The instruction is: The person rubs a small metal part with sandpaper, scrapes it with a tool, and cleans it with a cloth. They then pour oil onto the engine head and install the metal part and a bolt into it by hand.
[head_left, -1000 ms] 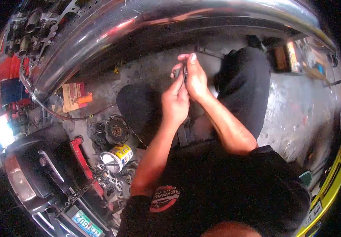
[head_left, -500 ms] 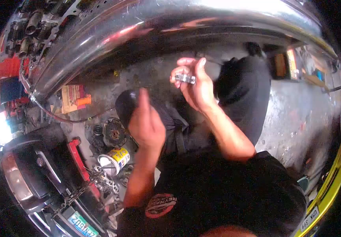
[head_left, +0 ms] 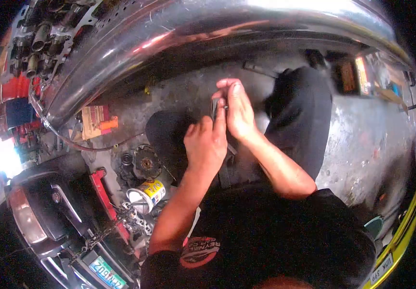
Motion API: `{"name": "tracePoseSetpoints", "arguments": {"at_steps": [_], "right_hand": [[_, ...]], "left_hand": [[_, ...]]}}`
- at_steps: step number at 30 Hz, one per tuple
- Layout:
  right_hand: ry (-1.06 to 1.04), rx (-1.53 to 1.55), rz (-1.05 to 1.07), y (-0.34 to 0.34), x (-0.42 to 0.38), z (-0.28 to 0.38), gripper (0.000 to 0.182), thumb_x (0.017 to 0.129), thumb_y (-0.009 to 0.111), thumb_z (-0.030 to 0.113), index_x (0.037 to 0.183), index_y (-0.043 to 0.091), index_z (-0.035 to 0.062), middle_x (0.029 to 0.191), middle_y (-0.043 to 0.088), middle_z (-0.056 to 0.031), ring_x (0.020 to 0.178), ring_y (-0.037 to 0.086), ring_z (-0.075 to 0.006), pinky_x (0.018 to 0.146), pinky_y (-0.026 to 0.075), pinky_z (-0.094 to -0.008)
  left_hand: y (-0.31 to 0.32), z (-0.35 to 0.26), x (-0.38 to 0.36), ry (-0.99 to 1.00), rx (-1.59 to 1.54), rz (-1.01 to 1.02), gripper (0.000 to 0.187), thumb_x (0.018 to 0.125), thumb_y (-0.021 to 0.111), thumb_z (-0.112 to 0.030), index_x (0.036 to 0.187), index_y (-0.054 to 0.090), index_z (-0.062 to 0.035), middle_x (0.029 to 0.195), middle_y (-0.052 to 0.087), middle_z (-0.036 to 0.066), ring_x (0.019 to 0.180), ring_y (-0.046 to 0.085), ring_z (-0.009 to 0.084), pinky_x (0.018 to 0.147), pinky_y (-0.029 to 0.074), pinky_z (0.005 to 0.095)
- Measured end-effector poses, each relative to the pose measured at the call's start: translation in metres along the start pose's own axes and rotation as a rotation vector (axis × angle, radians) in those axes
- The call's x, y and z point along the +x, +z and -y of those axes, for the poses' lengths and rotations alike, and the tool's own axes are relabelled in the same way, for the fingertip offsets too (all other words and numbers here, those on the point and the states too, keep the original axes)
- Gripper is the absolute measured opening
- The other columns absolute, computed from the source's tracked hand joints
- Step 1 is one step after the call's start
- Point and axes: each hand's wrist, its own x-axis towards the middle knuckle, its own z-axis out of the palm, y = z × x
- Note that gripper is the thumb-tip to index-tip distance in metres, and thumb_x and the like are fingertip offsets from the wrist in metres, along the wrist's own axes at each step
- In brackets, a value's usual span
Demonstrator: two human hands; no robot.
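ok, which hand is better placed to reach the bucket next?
Left hand, probably: it's nearer the bucket, which sits on that side; the right hand is farther across. Both meet at the small metal part, though.

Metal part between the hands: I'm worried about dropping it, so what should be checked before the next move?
1. Small metal part at the hands: ok, between left hand and right hand.
2. Left fingers reaching it: ok, a fingertip is at it.
3. Its whole face in sight: not ok, mostly covered by fingers.
4. Grip firm: cannot tell.
5. Hands away from the white and yellow bucket: ok, well apart.
6. Bucket standing upright: not ok, it looks tipped over.
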Motion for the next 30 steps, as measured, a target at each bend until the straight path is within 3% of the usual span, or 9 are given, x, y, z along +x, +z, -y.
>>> {"name": "tracePoseSetpoints", "arguments": {"at_steps": [1, 7, 16, 20, 21, 24, 27, 29, 30], "right_hand": [[-0.217, -0.24, -0.051, 0.002, 0.006, -0.002, 0.038, 0.105, 0.028, 0.036, 0.109, 0.05, 0.0054, 0.083, 0.053, -0.0032, 0.074, 0.048, -0.0102, 0.07, 0.044, -0.0259], [0.024, -0.049, -0.02, 0.001, 0.002, -0.005, 0.032, 0.105, 0.031, 0.031, 0.108, 0.05, 0.005, 0.079, 0.051, -0.0042, 0.072, 0.05, -0.0129, 0.07, 0.046, -0.0302], [-0.11, -0.213, 0.007, 0.008, -0.004, -0.004, 0.034, 0.105, 0.032, 0.033, 0.108, 0.05, 0.0042, 0.087, 0.056, -0.008, 0.077, 0.052, -0.0142, 0.073, 0.045, -0.0304], [0.114, 0.327, 0.057, -0.004, 0.009, 0.003, 0.047, 0.103, 0.025, 0.046, 0.116, 0.045, 0.0044, 0.081, 0.061, -0.0124, 0.071, 0.053, -0.0145, 0.067, 0.045, -0.0275], [0.104, 0.46, 0.085, 0.001, 0.013, 0.013, 0.051, 0.103, 0.023, 0.047, 0.117, 0.044, 0.0032, 0.082, 0.063, -0.0147, 0.071, 0.053, -0.0165, 0.067, 0.044, -0.0283], [0.15, 0.596, 0.17, 0.005, 0.008, 0.005, 0.051, 0.103, 0.024, 0.047, 0.118, 0.044, 0.0026, 0.082, 0.062, -0.0155, 0.072, 0.054, -0.0178, 0.069, 0.044, -0.0297], [0.161, 0.578, 0.168, 0.011, 0.003, 0.016, 0.054, 0.102, 0.025, 0.049, 0.118, 0.045, 0.0024, 0.084, 0.062, -0.0166, 0.077, 0.056, -0.0204, 0.075, 0.045, -0.0306], [0.113, 0.539, 0.137, 0.009, 0.006, 0.015, 0.054, 0.101, 0.023, 0.051, 0.117, 0.046, 0.0034, 0.083, 0.061, -0.0143, 0.077, 0.057, -0.0194, 0.074, 0.046, -0.0303], [0.077, 0.446, 0.141, 0.007, 0.007, 0.013, 0.055, 0.101, 0.023, 0.051, 0.117, 0.046, 0.0034, 0.083, 0.061, -0.0137, 0.076, 0.057, -0.019, 0.074, 0.046, -0.03]], "left_hand": [[0.003, 0.005, 0.008, 0.012, 0.015, 0.008, 0.054, 0.079, 0.058, -0.013, 0.133, 0.054, -0.0096, 0.073, 0.05, 0.009, 0.06, 0.057, 0.0252, 0.059, 0.048, 0.0386], [0.007, -0.006, -0.011, -0.083, -0.027, -0.017, 0.056, 0.076, 0.062, -0.009, 0.132, 0.055, -0.0109, 0.073, 0.052, 0.011, 0.061, 0.058, 0.0285, 0.055, 0.05, 0.0414], [0.009, 0.011, -0.015, -0.003, 0.048, -0.038, 0.052, 0.078, 0.058, -0.014, 0.13, 0.057, -0.0103, 0.071, 0.048, 0.008, 0.06, 0.056, 0.0263, 0.057, 0.047, 0.037], [-0.003, 0.017, -0.058, -0.215, -0.597, 0.215, 0.047, 0.077, 0.057, 0.002, 0.123, 0.062, -0.0044, 0.078, 0.065, 0.013, 0.065, 0.064, 0.0309, 0.063, 0.053, 0.0382], [-0.01, 0.015, -0.064, -0.428, -0.809, 0.286, 0.044, 0.079, 0.053, 0.005, 0.122, 0.061, -0.0009, 0.088, 0.069, 0.019, 0.073, 0.068, 0.0318, 0.069, 0.054, 0.0374], [-0.031, -0.007, -0.044, -0.521, -1.107, -0.099, 0.044, 0.085, 0.052, 0.003, 0.128, 0.058, -0.0012, 0.067, 0.059, 0.003, 0.057, 0.051, 0.0056, 0.055, 0.047, 0.0246], [-0.004, 0.003, -0.009, -0.044, -0.535, -0.261, 0.047, 0.083, 0.058, 0.0, 0.13, 0.056, -0.0053, 0.086, 0.067, 0.013, 0.066, 0.063, 0.0226, 0.063, 0.051, 0.0336], [-0.001, 0.006, -0.001, -0.032, -0.238, -0.069, 0.057, 0.079, 0.06, 0.0, 0.135, 0.052, -0.0107, 0.092, 0.066, 0.019, 0.073, 0.065, 0.0365, 0.07, 0.053, 0.0421], [0.003, 0.004, 0.001, -0.056, -0.29, -0.123, 0.057, 0.08, 0.06, 0.0, 0.136, 0.051, -0.011, 0.09, 0.065, 0.018, 0.07, 0.064, 0.0356, 0.067, 0.053, 0.0412]]}}
